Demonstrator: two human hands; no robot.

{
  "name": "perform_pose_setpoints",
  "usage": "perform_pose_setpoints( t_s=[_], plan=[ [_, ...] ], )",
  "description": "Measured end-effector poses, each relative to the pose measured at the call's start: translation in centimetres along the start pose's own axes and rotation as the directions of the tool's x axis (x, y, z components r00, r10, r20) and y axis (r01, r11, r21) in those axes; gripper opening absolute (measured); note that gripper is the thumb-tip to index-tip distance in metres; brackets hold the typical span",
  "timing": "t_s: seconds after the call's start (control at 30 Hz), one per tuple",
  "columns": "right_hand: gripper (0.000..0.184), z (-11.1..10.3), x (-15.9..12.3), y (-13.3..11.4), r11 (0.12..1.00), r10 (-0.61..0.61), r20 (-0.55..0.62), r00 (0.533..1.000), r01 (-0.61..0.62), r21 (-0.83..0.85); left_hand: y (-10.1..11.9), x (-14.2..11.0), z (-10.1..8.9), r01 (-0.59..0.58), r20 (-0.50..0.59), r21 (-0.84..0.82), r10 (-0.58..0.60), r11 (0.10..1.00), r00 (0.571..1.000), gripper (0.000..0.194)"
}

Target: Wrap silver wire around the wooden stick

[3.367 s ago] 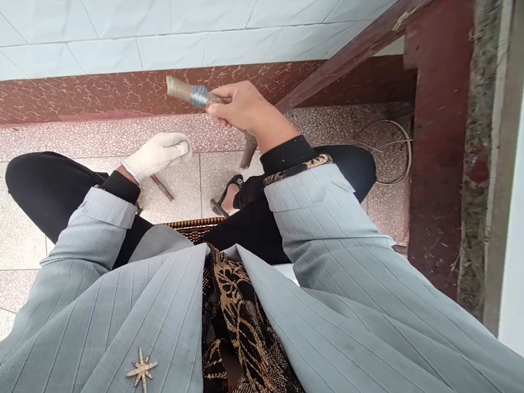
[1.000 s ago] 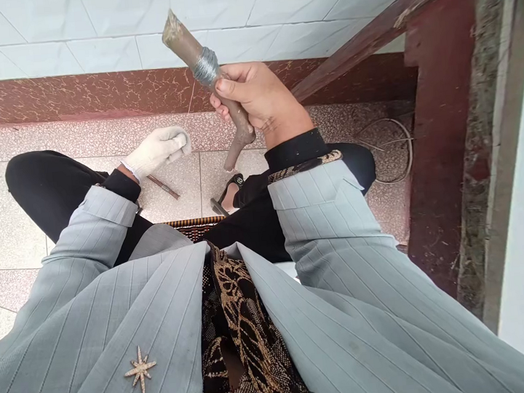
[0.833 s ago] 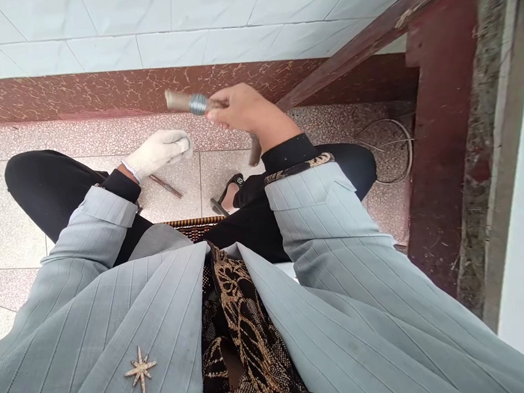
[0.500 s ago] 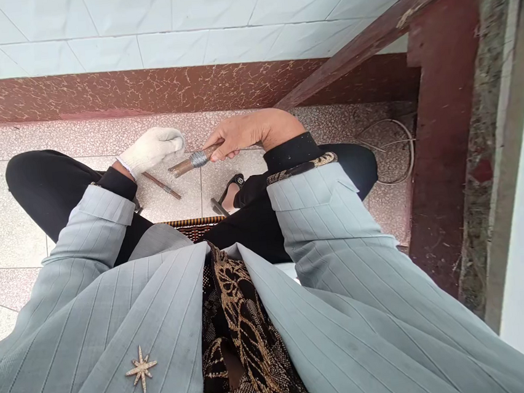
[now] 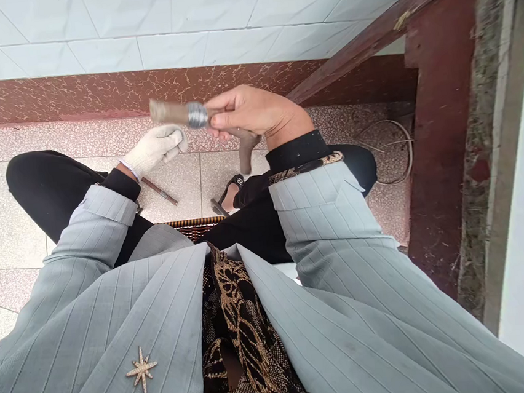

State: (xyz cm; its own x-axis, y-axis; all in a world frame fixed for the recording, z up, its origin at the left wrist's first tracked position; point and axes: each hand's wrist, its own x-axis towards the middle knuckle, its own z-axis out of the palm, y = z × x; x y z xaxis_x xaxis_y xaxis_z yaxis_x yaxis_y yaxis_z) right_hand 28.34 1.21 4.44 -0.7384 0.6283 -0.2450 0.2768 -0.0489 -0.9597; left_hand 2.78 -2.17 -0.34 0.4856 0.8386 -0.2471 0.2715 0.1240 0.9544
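Note:
My right hand (image 5: pixel 247 116) is closed around a brown wooden stick (image 5: pixel 170 112), blurred at its far end. Silvery wire (image 5: pixel 197 114) is wound round the stick in a thick band just beyond my fingers. A bent brown end (image 5: pixel 247 151) shows below the palm. My left hand (image 5: pixel 158 149), in a white knitted glove, is closed into a fist just below the stick, apart from it. What it holds, if anything, is hidden. Past the left wrist a thin brown rod (image 5: pixel 162 190) slants down over the floor; whether it touches the hand cannot be told.
Speckled tiles cover the floor (image 5: pixel 4 209), and a tiled wall (image 5: pixel 155 49) with a red-brown base stands in front. On the right are a dark red wooden post (image 5: pixel 443 111) with a slanting brace (image 5: pixel 358 39) and a coiled pale cable (image 5: pixel 409 157). Woven wicker (image 5: pixel 195 230) shows between my legs.
My right hand has lifted the stick up and toward the wall, turning it so the bent end shows below. My left fist has shifted slightly right.

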Motion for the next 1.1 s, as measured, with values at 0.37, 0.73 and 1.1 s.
perform_pose_setpoints(
  t_s=[0.37, 0.73, 1.1],
  plan=[
    [0.047, 0.5, 2.3, 1.7, 0.972, 0.034, -0.473, 0.881, -0.139, -0.188, 2.0, -1.1, 0.2, -0.031, 0.058, 0.180, 0.021, 0.983, 0.998, 0.021],
    [0.022, -0.7, 1.9, 2.2, 0.793, 0.305, 0.002, 0.952, -0.252, -0.554, 2.8, -1.3, -1.4, 0.000, -0.061, 0.389, 0.026, 0.921, 0.998, 0.020],
    [0.031, -0.4, 0.8, -0.2, 0.942, 0.316, 0.325, 0.891, -0.254, -0.219, 1.7, -1.2, -0.9, -0.001, 0.073, 0.167, -0.011, 0.986, 0.997, 0.022]
  ],
)
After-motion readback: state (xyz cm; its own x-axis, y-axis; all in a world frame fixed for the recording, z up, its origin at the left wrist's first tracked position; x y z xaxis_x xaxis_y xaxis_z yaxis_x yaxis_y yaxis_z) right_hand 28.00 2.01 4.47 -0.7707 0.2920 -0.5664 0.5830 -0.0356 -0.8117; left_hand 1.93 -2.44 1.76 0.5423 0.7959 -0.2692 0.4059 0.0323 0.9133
